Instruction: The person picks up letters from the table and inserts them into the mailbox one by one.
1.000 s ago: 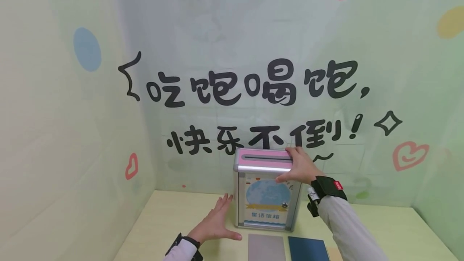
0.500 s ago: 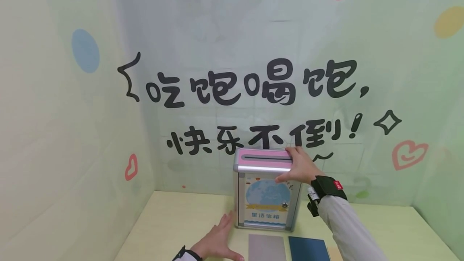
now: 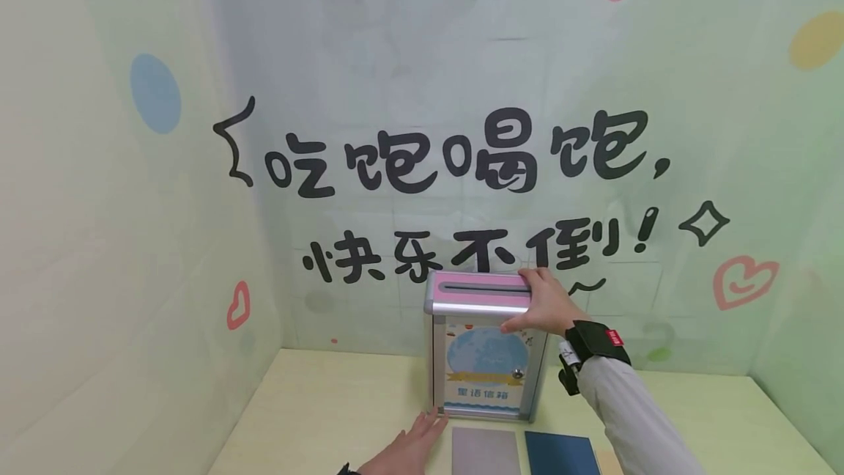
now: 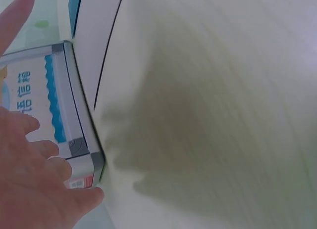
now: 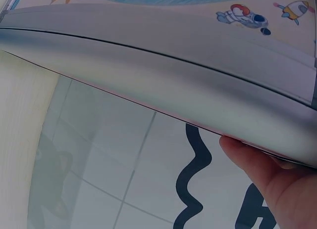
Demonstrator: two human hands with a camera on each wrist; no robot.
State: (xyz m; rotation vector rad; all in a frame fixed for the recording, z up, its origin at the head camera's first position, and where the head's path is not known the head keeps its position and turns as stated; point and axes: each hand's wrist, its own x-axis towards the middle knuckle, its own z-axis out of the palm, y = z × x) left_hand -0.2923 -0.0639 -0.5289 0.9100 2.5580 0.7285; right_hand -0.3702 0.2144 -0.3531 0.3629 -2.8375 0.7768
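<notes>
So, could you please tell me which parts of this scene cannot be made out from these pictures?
- Left hand: head view, wrist and palm cut off by the bottom edge.
- Blue card and grey card: head view, near ends cut off by the same edge.
- Box contents: hidden behind its printed front.
- Right hand: right wrist view, only one fingertip shows under the lid.
- Table: left wrist view, blurred.
</notes>
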